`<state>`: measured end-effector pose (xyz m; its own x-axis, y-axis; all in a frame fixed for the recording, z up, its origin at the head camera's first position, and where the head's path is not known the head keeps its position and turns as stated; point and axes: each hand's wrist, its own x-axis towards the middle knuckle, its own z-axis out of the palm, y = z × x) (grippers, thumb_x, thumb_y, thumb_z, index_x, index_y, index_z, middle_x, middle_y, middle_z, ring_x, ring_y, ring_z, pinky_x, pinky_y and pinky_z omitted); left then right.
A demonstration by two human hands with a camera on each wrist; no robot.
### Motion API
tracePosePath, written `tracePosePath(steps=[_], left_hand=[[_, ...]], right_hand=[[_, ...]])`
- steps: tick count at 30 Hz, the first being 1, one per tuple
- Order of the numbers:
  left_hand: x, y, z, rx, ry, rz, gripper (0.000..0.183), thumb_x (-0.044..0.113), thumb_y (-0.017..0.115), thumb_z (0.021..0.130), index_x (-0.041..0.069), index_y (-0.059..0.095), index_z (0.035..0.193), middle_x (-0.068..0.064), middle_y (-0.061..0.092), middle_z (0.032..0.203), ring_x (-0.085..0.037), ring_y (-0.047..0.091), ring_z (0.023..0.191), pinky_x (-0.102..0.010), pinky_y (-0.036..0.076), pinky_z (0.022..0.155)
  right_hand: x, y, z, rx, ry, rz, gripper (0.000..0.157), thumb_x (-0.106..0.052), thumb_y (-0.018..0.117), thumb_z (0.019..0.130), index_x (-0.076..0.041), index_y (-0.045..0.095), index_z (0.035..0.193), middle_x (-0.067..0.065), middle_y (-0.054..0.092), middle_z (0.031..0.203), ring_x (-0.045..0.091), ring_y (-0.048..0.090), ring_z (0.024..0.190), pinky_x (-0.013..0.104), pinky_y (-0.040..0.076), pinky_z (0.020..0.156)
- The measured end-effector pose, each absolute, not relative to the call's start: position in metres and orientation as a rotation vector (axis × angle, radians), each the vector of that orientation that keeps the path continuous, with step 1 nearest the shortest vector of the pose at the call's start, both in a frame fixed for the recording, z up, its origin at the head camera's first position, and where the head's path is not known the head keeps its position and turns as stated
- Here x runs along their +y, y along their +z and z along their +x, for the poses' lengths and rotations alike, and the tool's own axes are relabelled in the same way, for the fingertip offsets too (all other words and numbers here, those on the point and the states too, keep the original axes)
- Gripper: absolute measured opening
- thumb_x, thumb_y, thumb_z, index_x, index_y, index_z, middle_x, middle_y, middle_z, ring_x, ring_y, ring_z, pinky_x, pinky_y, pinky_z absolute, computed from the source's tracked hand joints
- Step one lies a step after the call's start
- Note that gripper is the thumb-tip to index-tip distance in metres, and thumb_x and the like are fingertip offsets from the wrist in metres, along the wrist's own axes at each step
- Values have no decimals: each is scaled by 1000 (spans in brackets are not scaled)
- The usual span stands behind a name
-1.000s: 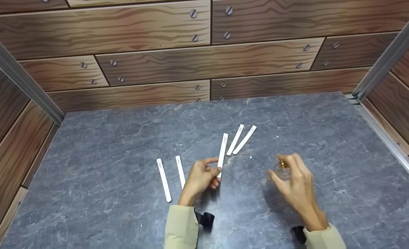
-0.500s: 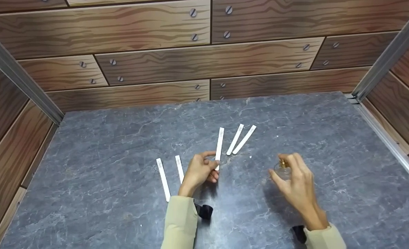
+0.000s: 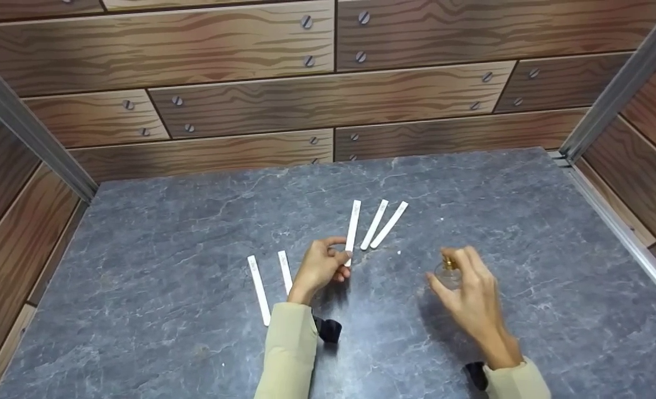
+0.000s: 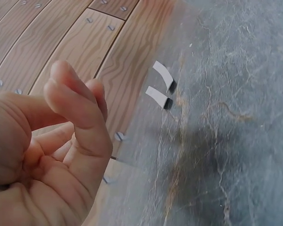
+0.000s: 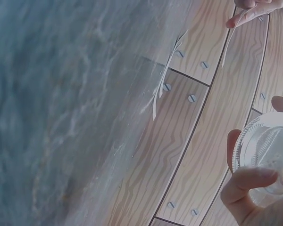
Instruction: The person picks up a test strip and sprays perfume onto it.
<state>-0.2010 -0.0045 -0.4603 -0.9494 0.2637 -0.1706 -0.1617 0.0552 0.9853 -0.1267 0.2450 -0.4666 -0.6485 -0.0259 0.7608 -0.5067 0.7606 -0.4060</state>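
Strips (image 3: 353, 227): on my feed I'm seeing matt paper.
Bottle (image 5: 269, 153): gleaming glassy, its top (image 3: 449, 262) shining metallic.
Tabletop (image 3: 167, 332): looking smooth, softly glossy.
Walls (image 3: 239, 105): showing wood grain.
Sleeves (image 3: 288, 349): looking matt cloth.

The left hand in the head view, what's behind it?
Behind the left hand: the tabletop and the second white strip from the left; the strip's far end shows, its near end is covered.

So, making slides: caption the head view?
Left hand pinches a white paper strip; right hand grips a clear gold-topped bottle; four more strips nearby.
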Motion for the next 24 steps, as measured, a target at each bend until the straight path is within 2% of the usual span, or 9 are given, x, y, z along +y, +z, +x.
tracePosePath(steps=[4, 17, 24], left_hand=[[-5, -461, -205, 2071, 1953, 117, 37, -10, 58, 96, -16, 54, 132, -3, 57, 65, -5, 53, 49, -14, 45, 45], [-3, -464, -214, 2095, 1939, 49, 34, -12, 56, 95, -17, 57, 129, -8, 61, 70, -6, 54, 51, -15, 46, 47], [-1, -468, -223, 2081, 1971, -6, 35, -14, 53, 93, -19, 57, 128, -4, 56, 65, -6, 52, 51, -14, 45, 46]], right_hand=[[244, -466, -127, -2171, 806, 395, 42, 0, 85, 65, 3, 65, 102, 9, 61, 85, 26, 62, 70, 43, 55, 57], [244, -467, -126, -2184, 797, 391, 42, 3, 84, 65, 4, 63, 101, 10, 61, 84, 26, 61, 69, 43, 55, 56], [245, -467, -127, -2180, 790, 386, 44, 2, 85, 64, 3, 63, 102, 11, 61, 85, 28, 61, 69, 45, 55, 56]])
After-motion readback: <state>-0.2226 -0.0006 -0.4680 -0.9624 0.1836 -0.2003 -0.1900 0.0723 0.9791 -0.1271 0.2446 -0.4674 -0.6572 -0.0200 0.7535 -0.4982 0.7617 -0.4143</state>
